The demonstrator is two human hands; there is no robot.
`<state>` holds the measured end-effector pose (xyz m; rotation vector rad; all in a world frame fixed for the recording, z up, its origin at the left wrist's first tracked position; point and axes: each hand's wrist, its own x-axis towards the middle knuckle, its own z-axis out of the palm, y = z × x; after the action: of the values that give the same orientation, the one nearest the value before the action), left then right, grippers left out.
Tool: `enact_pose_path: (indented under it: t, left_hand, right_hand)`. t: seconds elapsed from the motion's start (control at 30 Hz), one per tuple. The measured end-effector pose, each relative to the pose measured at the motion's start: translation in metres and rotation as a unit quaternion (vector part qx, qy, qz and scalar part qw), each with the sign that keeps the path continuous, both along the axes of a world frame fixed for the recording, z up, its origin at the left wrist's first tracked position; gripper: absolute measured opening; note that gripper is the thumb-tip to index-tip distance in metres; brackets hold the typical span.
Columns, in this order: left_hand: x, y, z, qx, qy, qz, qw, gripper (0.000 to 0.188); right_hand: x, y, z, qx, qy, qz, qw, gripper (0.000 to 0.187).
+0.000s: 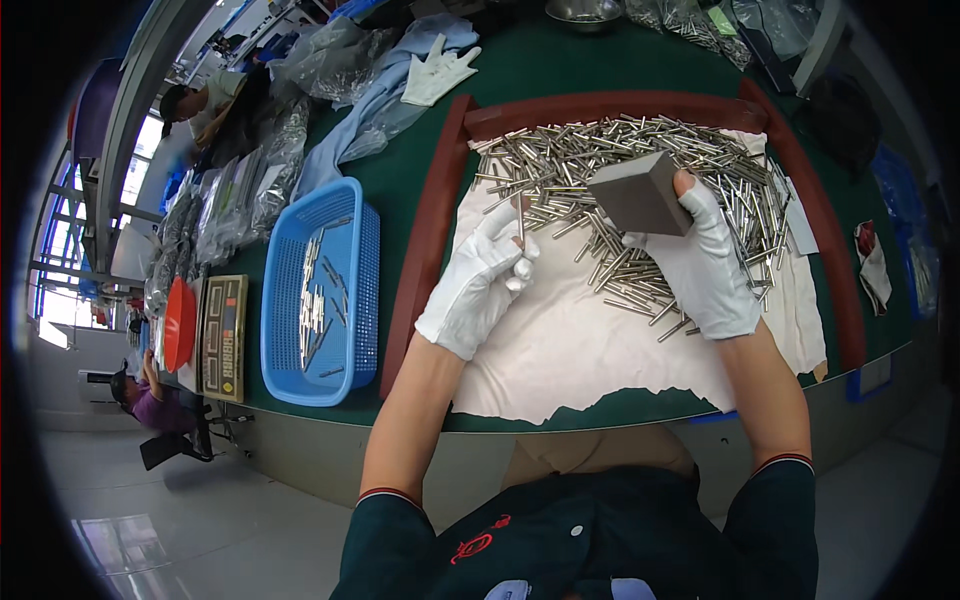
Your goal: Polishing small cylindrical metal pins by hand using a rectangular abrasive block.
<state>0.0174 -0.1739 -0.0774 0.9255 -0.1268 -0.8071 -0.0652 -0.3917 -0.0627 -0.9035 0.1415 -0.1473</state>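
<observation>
My left hand (472,285), in a white glove with bare fingertips, pinches a thin metal pin (521,222) upright between thumb and finger. My right hand (708,262), gloved the same way, grips a dark grey rectangular block (640,196), its thumb at the block's right edge. Both hands are raised above a pale cloth (560,350). Behind and under the block lies a big heap of loose metal pins (580,155). The block and the held pin are apart.
A dark red wooden frame (420,250) borders the cloth on three sides. Left of it stands a blue plastic basket (368,290) with several pins inside. Beyond are a scale (222,338), a red tray (180,322), a white glove (438,72) and a metal bowl (584,12). Two people sit at left.
</observation>
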Motion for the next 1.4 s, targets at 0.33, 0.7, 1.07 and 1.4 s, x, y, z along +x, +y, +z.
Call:
enact_pose_path:
  t: [0.33,0.7,1.07,1.4]
  left_hand:
    - [-0.019,-0.006,0.006,0.091,-0.088,-0.026,0.992,0.067]
    - [-0.041,-0.009,0.002,0.116,-0.196,0.072,0.971,0.058]
    - [-0.046,-0.013,-0.01,0.129,-0.354,0.107,0.92,0.06]
    - [-0.044,-0.013,-0.032,0.161,-0.51,0.174,0.827,0.061]
  right_hand:
    - [-0.006,0.021,0.009,-0.273,0.011,0.049,0.961,0.057]
    - [-0.004,0.032,-0.006,-0.614,-0.161,-0.056,0.77,0.069]
    - [-0.005,0.033,-0.004,-0.606,-0.132,-0.049,0.783,0.077]
    - [-0.007,0.035,-0.001,-0.602,-0.169,-0.034,0.78,0.074]
